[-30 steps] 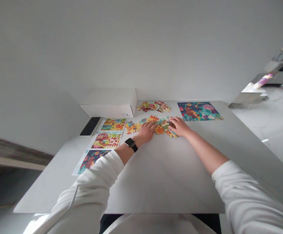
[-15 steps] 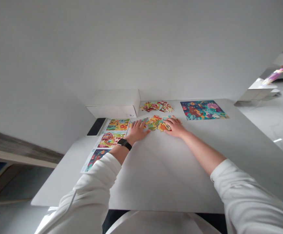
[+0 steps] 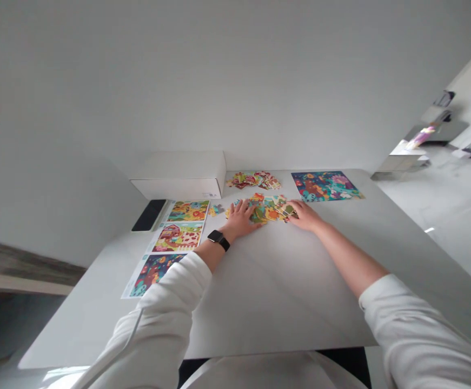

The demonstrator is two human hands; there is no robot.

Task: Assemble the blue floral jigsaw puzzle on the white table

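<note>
A heap of colourful loose puzzle pieces [image 3: 268, 207] lies on the white table [image 3: 279, 286]. My left hand [image 3: 241, 218], with a black watch [image 3: 218, 238] on the wrist, lies flat with fingers spread on the left side of the heap. My right hand [image 3: 305, 214] rests on the heap's right side, fingers stretched over the pieces. A single stray piece [image 3: 216, 209] lies just left of my left hand.
A second pile of pieces [image 3: 254, 179] sits further back, next to a white box [image 3: 180, 175]. A finished blue puzzle [image 3: 323, 185] lies at the back right. Three picture cards [image 3: 177, 236] and a black phone [image 3: 150, 214] lie on the left.
Both hands have pushed the spread pieces together into a tighter heap. A stray piece now lies apart, left of my left hand. The camera view has shifted slightly.
</note>
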